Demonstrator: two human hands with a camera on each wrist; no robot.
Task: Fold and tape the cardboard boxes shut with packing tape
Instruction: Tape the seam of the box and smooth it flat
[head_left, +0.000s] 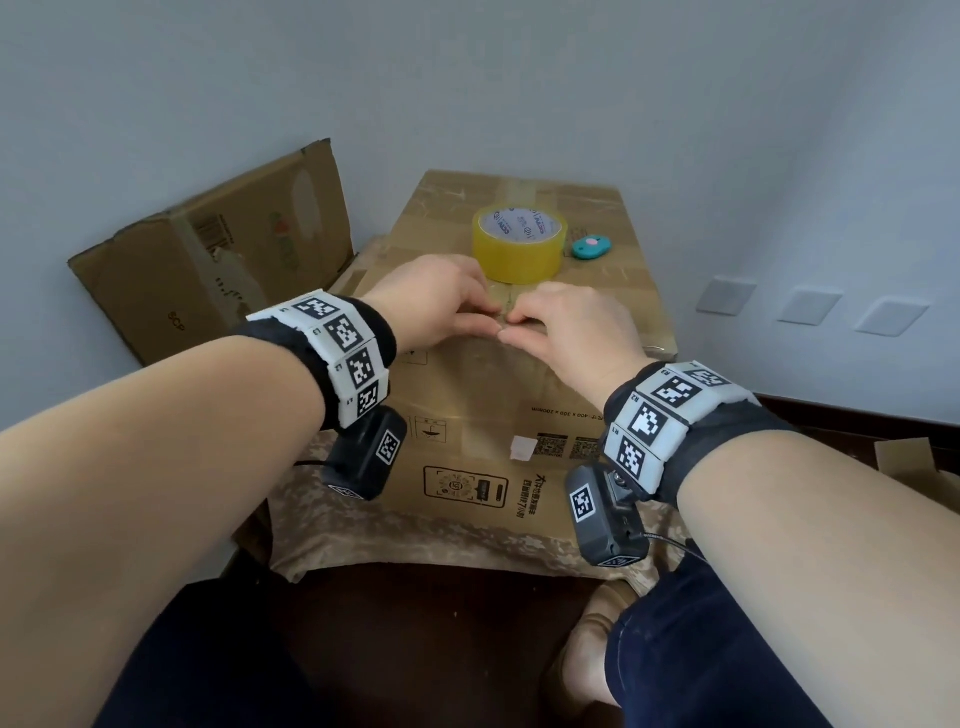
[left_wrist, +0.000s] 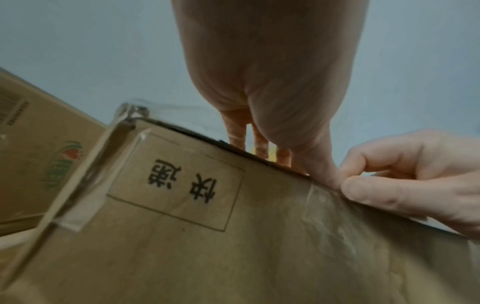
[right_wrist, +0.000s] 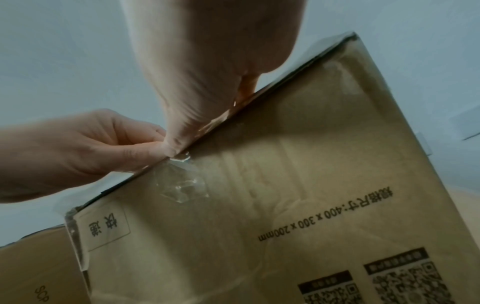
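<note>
A closed brown cardboard box (head_left: 467, 395) printed with black Chinese text and QR codes stands in front of the person, its top flaps already folded flat. Both hands meet at the near top edge of the box, by the centre seam. The left hand (head_left: 441, 301) has its fingers curled down onto the box top, and its thumb and forefinger pinch at a strip of clear packing tape (right_wrist: 182, 185) that runs over the edge and lies wrinkled on the front face. The right hand (head_left: 566, 332) is curled the same way, its thumb and forefinger nipped together on the tape, touching the left thumb tip. Further back on the box top stands a yellow roll of packing tape (head_left: 518, 244), upright on its side face, with a small teal and pink cutter (head_left: 592, 246) just beside it. A second, worn brown cardboard box (head_left: 218, 249) leans against the grey wall to the left.
</note>
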